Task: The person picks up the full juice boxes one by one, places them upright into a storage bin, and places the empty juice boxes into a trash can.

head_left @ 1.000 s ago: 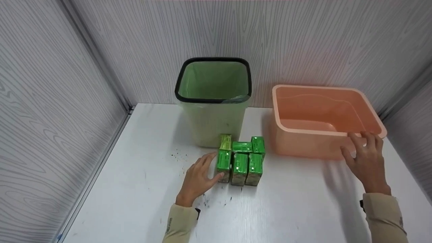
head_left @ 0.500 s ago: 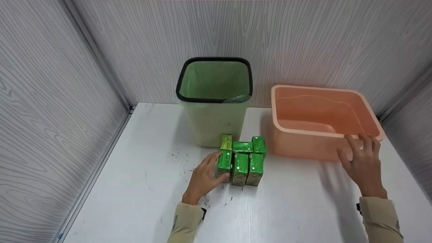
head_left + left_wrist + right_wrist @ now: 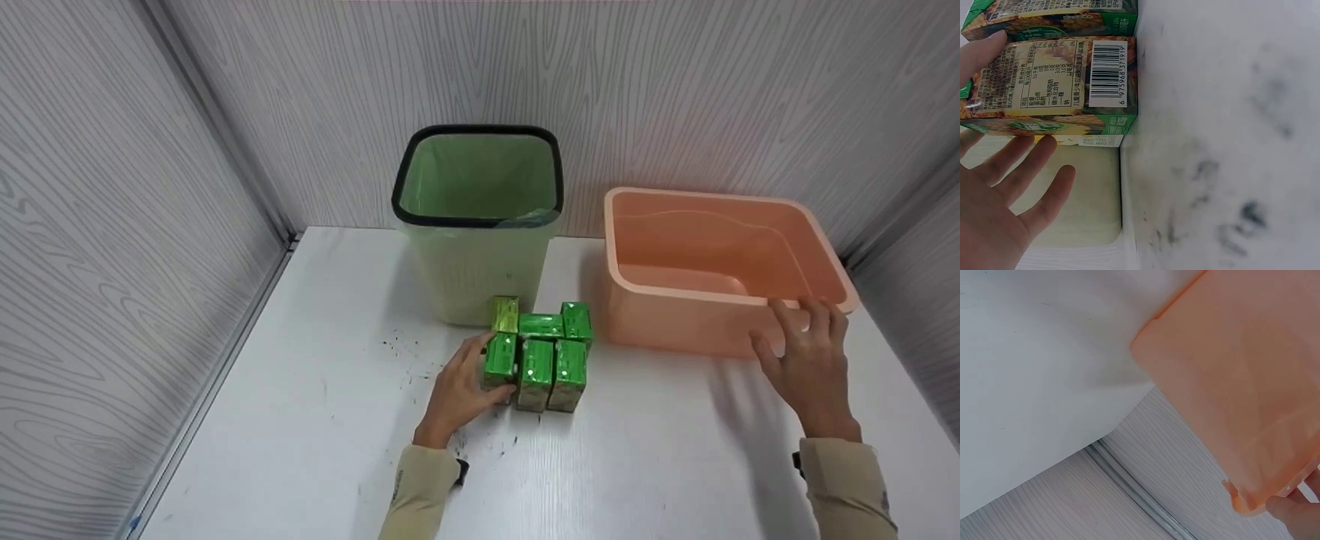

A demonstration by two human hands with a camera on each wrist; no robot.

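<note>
Several green-topped drink cartons stand grouped in front of the pale green bin. My left hand [image 3: 459,394] is at the front-left drink carton [image 3: 500,358], its thumb across the near side and its fingers along the left side. In the left wrist view, the thumb [image 3: 985,53] lies by the top of the face with a barcode; the other fingers are spread beside the carton. My right hand [image 3: 810,375] holds the near rim of the orange plastic tub [image 3: 675,319], fingertips hooked over it near the right corner. In the right wrist view, fingers [image 3: 1297,517] rest at that rim.
The tall bin [image 3: 480,281] has a black rim and stands directly behind the cartons. A yellow-green carton [image 3: 505,315] is in the back row, against it. Dark specks [image 3: 401,345] dot the white table [image 3: 300,420]. Wood-grain panels [image 3: 337,90] enclose the back and sides.
My left hand has moved right and closed in around the front-left drink carton. My right hand has shifted slightly left, staying at the tub's rim. The cartons stand as before.
</note>
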